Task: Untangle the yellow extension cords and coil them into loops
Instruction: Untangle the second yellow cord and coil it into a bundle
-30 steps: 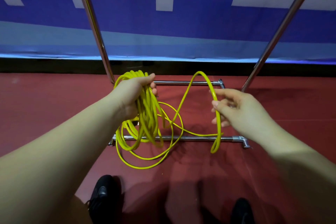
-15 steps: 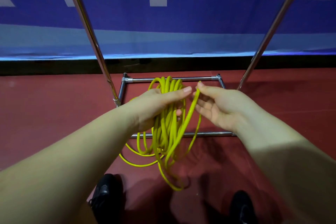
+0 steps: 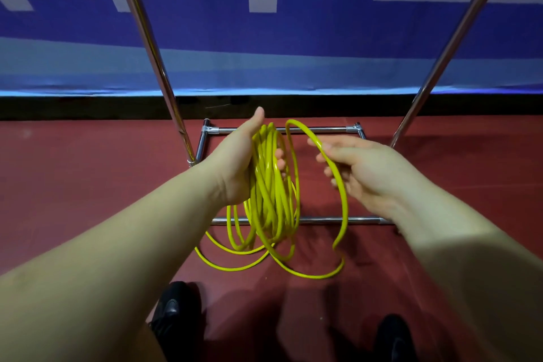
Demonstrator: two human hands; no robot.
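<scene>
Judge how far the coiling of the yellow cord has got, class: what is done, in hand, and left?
Done: several turns of the thin yellow cord hang bundled in the left hand. In hand: the right hand pinches one fresh loop, apart from the bundle. Left: slack strands curve low over the red floor, uncoiled.

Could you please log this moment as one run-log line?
left hand: holds coiled yellow cord | right hand: pinches next loop | slack trails on red floor | stage: coiling underway
</scene>
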